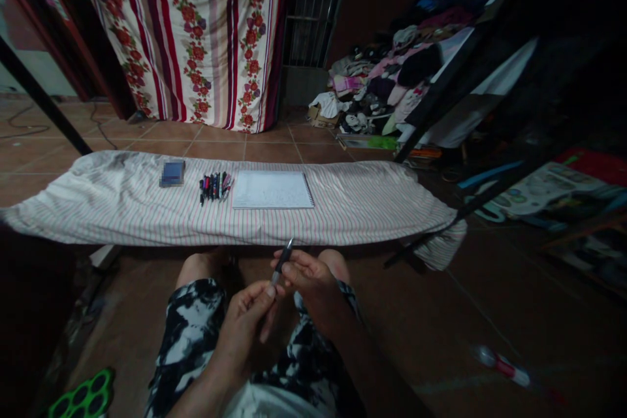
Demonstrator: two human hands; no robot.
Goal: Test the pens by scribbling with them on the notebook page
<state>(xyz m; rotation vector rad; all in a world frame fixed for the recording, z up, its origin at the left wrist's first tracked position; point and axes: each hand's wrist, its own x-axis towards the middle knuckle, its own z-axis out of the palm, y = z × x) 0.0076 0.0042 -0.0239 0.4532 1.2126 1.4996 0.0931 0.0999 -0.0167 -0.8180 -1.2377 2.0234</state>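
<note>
A pen (282,261) with a dark grip and a silvery tip is held up above my lap, its tip pointing away from me. My left hand (251,305) pinches the lower end of it between thumb and fingers. Higher up, around the dark part, the fingers of my right hand (307,273) close on the same pen. Beyond my hands, a spiral notebook (272,190) lies open on the striped cloth (353,202), showing a pale page with faint marks. Left of it, several pens (213,187) lie side by side in a row.
A small dark-blue square object (172,173), blurred out, lies at the cloth's left. Dark slanting bars (44,98) flank the cloth. A floral curtain (196,39) hangs behind; a heap of clothes (386,85) lies back right. A bottle (504,366) is on the floor at right.
</note>
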